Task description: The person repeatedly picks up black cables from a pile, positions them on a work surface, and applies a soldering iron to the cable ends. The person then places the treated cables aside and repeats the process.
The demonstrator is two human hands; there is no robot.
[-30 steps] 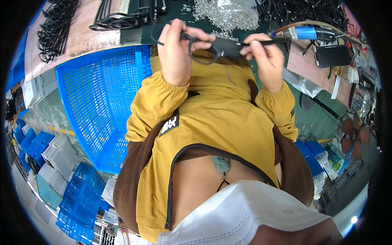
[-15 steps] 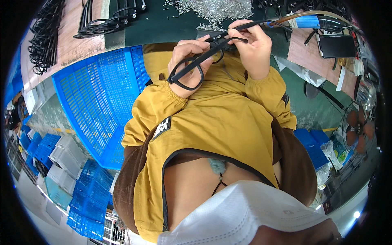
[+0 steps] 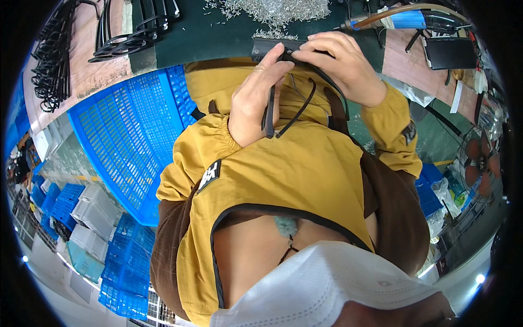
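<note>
A pair of black glasses frames (image 3: 300, 114) is between my two hands at the front edge of the workbench, with its temple arms pointing down toward my lap. My left hand (image 3: 253, 101) is closed on the left side of the frames, thumb and fingers near a hinge. The fingers of my right hand (image 3: 346, 65) bend over the other side and grip it from above. Just beyond my fingertips is a small black block (image 3: 266, 48) at the bench edge. My hands hide most of the front rims.
A pile of tiny metal screws (image 3: 289, 12) lies beyond the block. More black frames (image 3: 139, 41) rest at the left. A blue-bodied power screwdriver (image 3: 408, 20) and a black box (image 3: 450, 53) are at the right. A blue plastic basket (image 3: 122, 136) stands below on my left.
The glasses have turned so their temple arms point downward, and they have come up against the block at the bench edge. My right hand has changed its hold, fingers now over the frames.
</note>
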